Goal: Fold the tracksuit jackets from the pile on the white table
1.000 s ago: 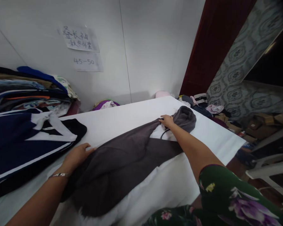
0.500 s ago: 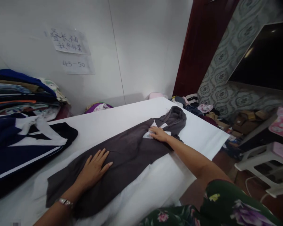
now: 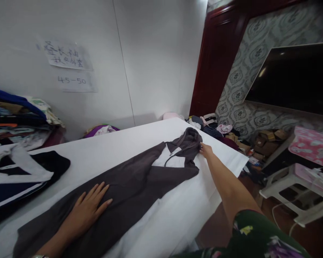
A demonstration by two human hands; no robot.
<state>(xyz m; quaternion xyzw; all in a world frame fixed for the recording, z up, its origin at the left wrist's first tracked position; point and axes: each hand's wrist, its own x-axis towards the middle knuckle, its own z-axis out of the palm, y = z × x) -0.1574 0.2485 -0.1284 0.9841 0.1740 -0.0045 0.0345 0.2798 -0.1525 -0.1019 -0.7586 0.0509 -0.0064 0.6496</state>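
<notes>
A dark grey hooded garment [image 3: 140, 181] lies stretched out on the white table [image 3: 129, 141], its hood [image 3: 190, 139] at the far end with a drawstring across a white patch. My left hand [image 3: 86, 209] presses flat on the near part of the garment, fingers spread. At the far end my right hand [image 3: 205, 149] touches the hood's edge with its fingers closed on the fabric.
A navy, black and white garment [image 3: 24, 175] lies at the table's left. Folded clothes [image 3: 18, 118] are stacked against the wall. Past the table's right end are loose clothes [image 3: 218, 127], cardboard boxes [image 3: 266, 139] and a white plastic stool [image 3: 296, 190].
My right hand has moved from the garment's chest out to the hood's edge. My left hand stays flat on the garment. The view has swung to the right.
</notes>
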